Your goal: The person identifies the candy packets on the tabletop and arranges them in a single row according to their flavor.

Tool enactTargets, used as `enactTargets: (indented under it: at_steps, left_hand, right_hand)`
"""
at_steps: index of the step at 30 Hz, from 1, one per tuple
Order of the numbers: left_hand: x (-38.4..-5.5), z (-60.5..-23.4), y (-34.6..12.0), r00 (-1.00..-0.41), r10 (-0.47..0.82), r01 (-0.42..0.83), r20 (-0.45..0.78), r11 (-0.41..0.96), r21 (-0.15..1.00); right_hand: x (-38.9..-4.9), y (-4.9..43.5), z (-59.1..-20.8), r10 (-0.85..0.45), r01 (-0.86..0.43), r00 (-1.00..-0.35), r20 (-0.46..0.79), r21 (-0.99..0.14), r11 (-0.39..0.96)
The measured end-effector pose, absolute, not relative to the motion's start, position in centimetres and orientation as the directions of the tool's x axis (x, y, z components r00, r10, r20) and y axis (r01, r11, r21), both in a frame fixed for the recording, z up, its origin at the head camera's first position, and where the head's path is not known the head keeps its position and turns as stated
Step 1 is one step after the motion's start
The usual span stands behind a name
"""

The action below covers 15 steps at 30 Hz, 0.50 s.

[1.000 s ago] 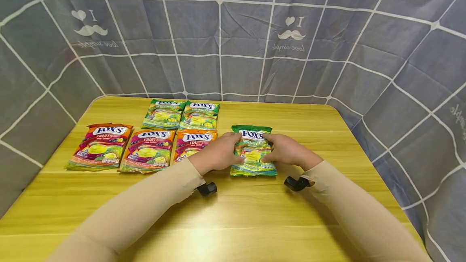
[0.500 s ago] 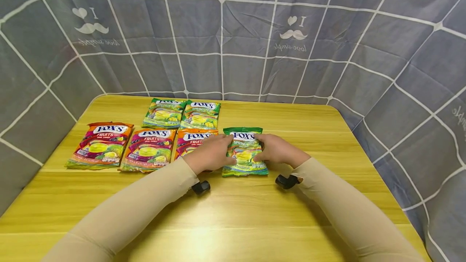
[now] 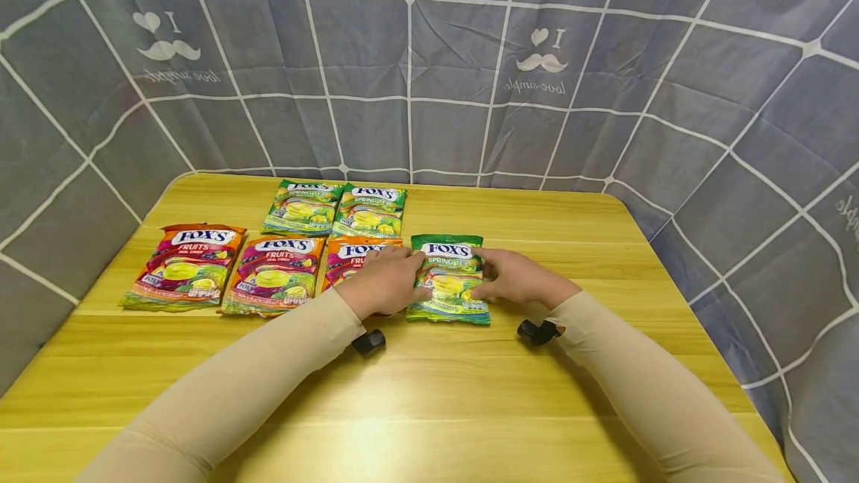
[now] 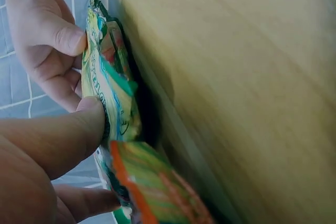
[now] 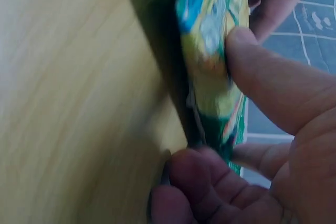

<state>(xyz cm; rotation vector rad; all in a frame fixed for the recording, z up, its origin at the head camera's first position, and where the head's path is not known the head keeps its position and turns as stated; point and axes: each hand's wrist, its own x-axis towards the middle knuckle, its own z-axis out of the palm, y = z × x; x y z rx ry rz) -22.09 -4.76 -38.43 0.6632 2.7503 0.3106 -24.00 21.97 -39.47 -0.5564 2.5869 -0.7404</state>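
Observation:
A green Fox's Spring Tea candy bag point(image 3: 448, 274) lies face up in the middle of the table, between both hands. My left hand point(image 3: 384, 282) grips its left edge, the thumb on the printed face. On the opposite edge, my right hand point(image 3: 526, 279) holds the bag, its thumb point(image 5: 257, 72) on the front in the right wrist view. Just left of this bag is an orange-topped Fox's Fruits bag point(image 3: 345, 256), partly covered by my left hand. Its orange edge point(image 4: 128, 177) shows below the fingers in the left wrist view.
Two more Fruits bags point(image 3: 271, 274) point(image 3: 184, 267) continue the front row leftward. Behind them lie two Spring Tea bags point(image 3: 302, 209) point(image 3: 370, 211) side by side. A grey checked curtain point(image 3: 456, 58) surrounds the wooden table point(image 3: 429, 408) at the back and sides.
Both hands have slid the green candy bag leftward, up close to the third Fruits bag. In the last half second the bag has barely moved, and my right hand has shifted slightly right.

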Motion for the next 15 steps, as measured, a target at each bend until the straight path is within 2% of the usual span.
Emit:
enactTargets:
  at_steps: [15]
  left_hand:
    - [-22.64,-38.12,-5.06,-0.832,0.48,0.407,-0.279,0.869,0.281]
  right_hand:
    - [-24.39,21.96,-39.39,-0.514,-0.278,-0.807,-0.292,-0.58,0.766]
